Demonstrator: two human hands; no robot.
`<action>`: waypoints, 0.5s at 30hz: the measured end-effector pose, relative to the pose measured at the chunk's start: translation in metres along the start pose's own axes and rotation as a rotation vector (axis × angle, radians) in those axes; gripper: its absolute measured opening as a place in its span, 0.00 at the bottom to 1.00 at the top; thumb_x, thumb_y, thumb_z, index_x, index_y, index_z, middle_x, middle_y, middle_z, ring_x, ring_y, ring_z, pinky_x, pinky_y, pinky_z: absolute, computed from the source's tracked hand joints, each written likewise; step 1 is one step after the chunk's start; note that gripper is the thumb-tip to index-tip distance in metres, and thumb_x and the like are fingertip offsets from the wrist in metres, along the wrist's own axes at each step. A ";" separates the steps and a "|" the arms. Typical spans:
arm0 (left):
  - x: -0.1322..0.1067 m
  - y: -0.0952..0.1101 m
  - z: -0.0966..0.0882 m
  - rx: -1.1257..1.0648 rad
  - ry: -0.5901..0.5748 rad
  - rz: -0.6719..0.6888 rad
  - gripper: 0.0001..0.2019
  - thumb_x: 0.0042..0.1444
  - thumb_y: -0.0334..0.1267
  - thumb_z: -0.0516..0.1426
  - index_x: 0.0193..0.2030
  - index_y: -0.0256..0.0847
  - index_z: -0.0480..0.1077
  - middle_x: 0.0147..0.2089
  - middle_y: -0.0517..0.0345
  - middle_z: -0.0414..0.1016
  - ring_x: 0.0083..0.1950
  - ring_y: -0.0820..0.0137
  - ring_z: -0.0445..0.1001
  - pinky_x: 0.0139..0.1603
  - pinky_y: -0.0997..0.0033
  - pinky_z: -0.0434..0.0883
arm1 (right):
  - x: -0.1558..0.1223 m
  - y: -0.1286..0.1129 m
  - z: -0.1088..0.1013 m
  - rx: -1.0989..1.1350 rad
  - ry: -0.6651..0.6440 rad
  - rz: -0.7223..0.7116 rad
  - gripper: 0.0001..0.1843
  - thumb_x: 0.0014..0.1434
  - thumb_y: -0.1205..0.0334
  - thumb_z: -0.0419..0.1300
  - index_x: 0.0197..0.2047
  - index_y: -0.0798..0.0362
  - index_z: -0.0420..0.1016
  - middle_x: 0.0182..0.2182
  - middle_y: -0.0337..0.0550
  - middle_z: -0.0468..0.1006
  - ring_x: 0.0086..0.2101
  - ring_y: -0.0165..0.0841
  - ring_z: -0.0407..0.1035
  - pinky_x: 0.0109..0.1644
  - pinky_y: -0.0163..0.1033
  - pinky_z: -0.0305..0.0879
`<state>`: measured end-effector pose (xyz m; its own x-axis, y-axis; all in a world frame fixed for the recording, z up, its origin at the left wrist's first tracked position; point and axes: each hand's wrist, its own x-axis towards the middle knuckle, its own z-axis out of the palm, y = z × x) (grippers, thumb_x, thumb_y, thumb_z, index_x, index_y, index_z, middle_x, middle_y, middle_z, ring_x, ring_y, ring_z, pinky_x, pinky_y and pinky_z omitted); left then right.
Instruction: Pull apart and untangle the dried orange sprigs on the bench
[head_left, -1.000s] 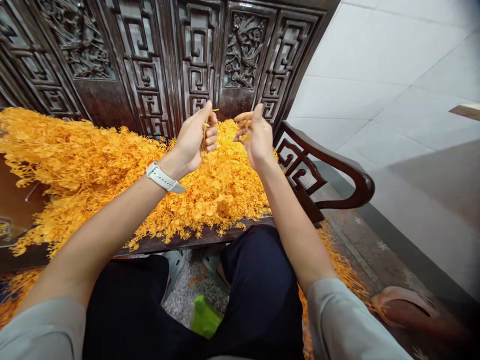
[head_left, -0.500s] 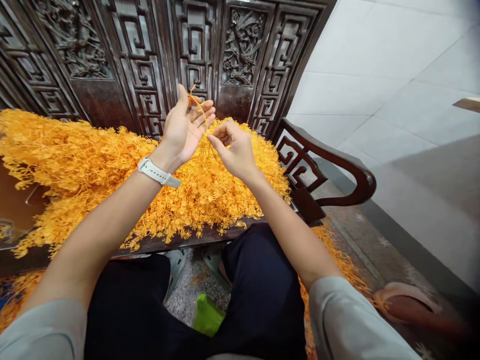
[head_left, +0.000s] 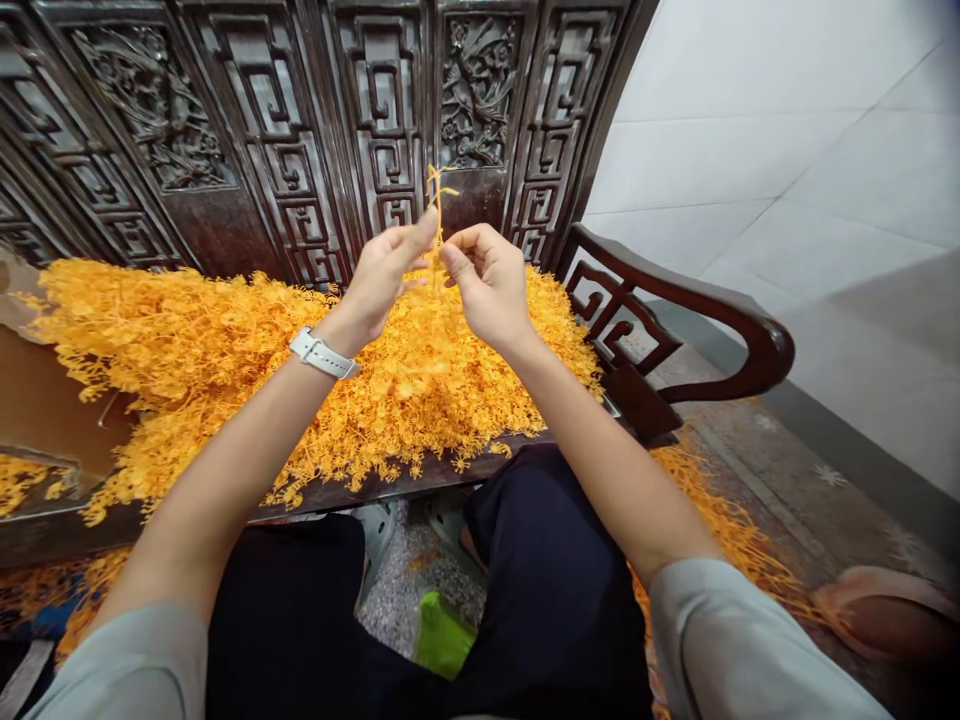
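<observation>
An orange stem with small branching tips, seemingly plastic [head_left: 439,205], stands upright between my two hands. My right hand [head_left: 495,285] is closed in a pinch around its lower part, thumb against forefinger. On the other side, my left hand [head_left: 386,270] has its thumb pressed along the stem, while its lower fingers are loosely spread and partly hidden. A pale watch strap [head_left: 324,355] circles my left wrist. Beneath both hands spreads a thick heap of similar orange branching pieces [head_left: 405,410].
The heap lies on a dark carved wooden bench with a latticed back [head_left: 292,160] and a curved armrest [head_left: 697,305] at right. A cardboard box [head_left: 56,390] is at left. More orange strands [head_left: 727,520] lie on the floor, and a bright green object [head_left: 442,640] is between my legs.
My left hand has turned from an open palm, and its thumb has come against the stem. The stem is more upright. The view has shifted slightly.
</observation>
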<state>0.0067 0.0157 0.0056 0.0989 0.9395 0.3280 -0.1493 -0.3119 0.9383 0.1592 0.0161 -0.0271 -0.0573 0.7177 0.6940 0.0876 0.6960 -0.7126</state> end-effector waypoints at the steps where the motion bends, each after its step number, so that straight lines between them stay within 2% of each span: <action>1: -0.001 -0.003 0.000 0.062 -0.009 0.007 0.21 0.60 0.57 0.70 0.35 0.40 0.76 0.38 0.53 0.80 0.42 0.70 0.81 0.39 0.74 0.76 | 0.001 0.001 0.000 -0.005 0.006 0.002 0.29 0.65 0.27 0.60 0.37 0.46 0.68 0.34 0.40 0.71 0.36 0.34 0.66 0.43 0.44 0.69; 5: -0.005 -0.011 0.007 0.185 0.041 0.107 0.18 0.61 0.49 0.71 0.28 0.40 0.76 0.28 0.59 0.75 0.31 0.74 0.76 0.32 0.75 0.71 | 0.004 0.010 -0.002 -0.031 0.027 0.016 0.25 0.68 0.33 0.61 0.36 0.46 0.65 0.33 0.40 0.67 0.37 0.36 0.65 0.45 0.46 0.72; 8: -0.008 -0.011 0.015 0.199 0.083 0.155 0.18 0.64 0.48 0.68 0.27 0.41 0.77 0.26 0.60 0.73 0.27 0.76 0.73 0.30 0.75 0.70 | 0.005 0.014 -0.006 -0.050 0.048 0.025 0.22 0.70 0.37 0.62 0.38 0.46 0.67 0.35 0.41 0.67 0.41 0.38 0.67 0.49 0.49 0.73; 11: -0.008 -0.011 0.019 0.189 0.110 0.172 0.16 0.65 0.47 0.68 0.29 0.41 0.76 0.27 0.61 0.74 0.26 0.76 0.73 0.29 0.74 0.71 | 0.006 0.013 -0.007 0.036 0.037 0.068 0.24 0.68 0.34 0.62 0.39 0.46 0.67 0.36 0.42 0.68 0.41 0.38 0.68 0.47 0.48 0.73; 15: -0.006 -0.010 0.015 0.164 0.157 0.151 0.16 0.64 0.48 0.69 0.30 0.43 0.73 0.27 0.61 0.74 0.28 0.75 0.73 0.31 0.75 0.72 | 0.004 0.008 -0.001 0.221 -0.027 0.198 0.30 0.63 0.26 0.63 0.42 0.46 0.67 0.36 0.41 0.71 0.38 0.34 0.69 0.41 0.43 0.73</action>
<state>0.0227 0.0111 -0.0036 -0.0682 0.8871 0.4565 0.0121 -0.4568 0.8895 0.1606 0.0248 -0.0298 -0.0876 0.8380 0.5385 -0.1187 0.5280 -0.8409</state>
